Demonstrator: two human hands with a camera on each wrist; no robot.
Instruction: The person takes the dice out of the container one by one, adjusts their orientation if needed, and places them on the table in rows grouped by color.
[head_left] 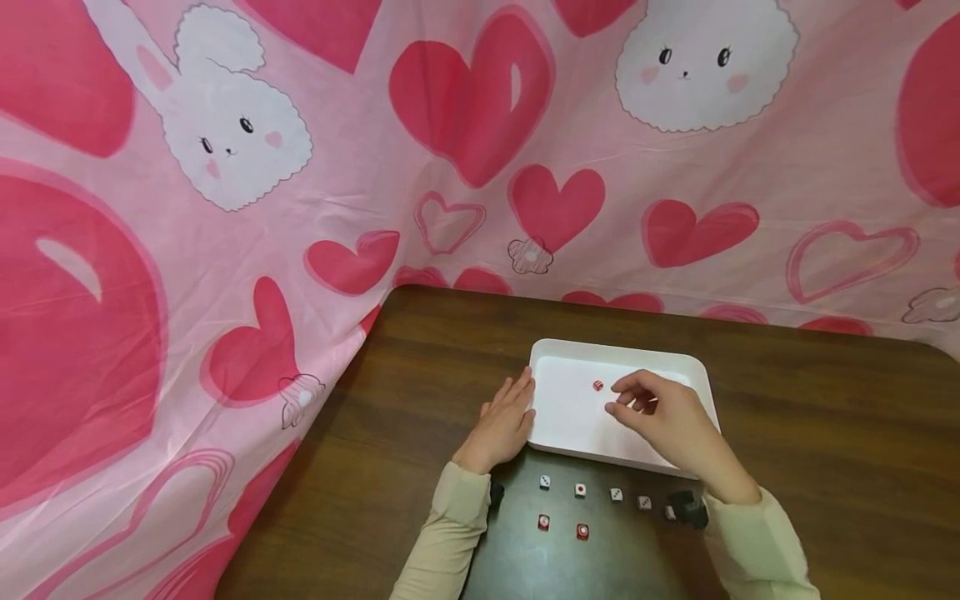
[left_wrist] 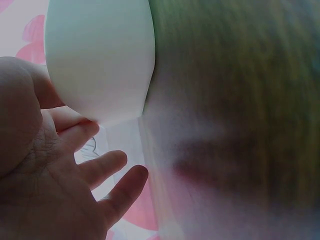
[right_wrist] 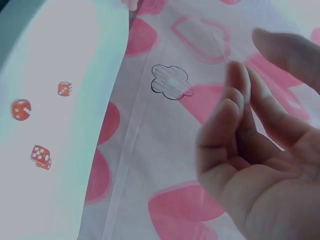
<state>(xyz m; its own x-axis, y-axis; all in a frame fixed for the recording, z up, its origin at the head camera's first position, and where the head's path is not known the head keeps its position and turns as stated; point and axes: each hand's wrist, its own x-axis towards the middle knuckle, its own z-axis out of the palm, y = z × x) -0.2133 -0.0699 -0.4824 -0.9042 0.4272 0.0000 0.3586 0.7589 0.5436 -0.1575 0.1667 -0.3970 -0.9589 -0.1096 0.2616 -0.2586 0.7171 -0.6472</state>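
Note:
A white rectangular tray (head_left: 570,450) lies on the table, and my left hand (head_left: 504,421) touches its left wall with fingers extended. The left wrist view shows that hand (left_wrist: 60,165) beside the pale outer wall of the tray (left_wrist: 102,55). Above the tray's right part hovers my right hand (head_left: 667,417), its fingers bent and thumb apart, with nothing held. A red die (head_left: 597,386) is near its fingertips, inside the tray. From the right wrist, several red dice (right_wrist: 21,109) show in the tray, left of the right hand (right_wrist: 265,165); the hand hides some from the head view.
In front of the tray, a row of white dice (head_left: 580,490) lies on the dark table (head_left: 420,375). Two red dice (head_left: 582,531) sit nearer to me. A black wrist device (head_left: 687,508) partly covers the rightmost white die. Pink heart-patterned cloth (head_left: 465,225) hangs behind and left.

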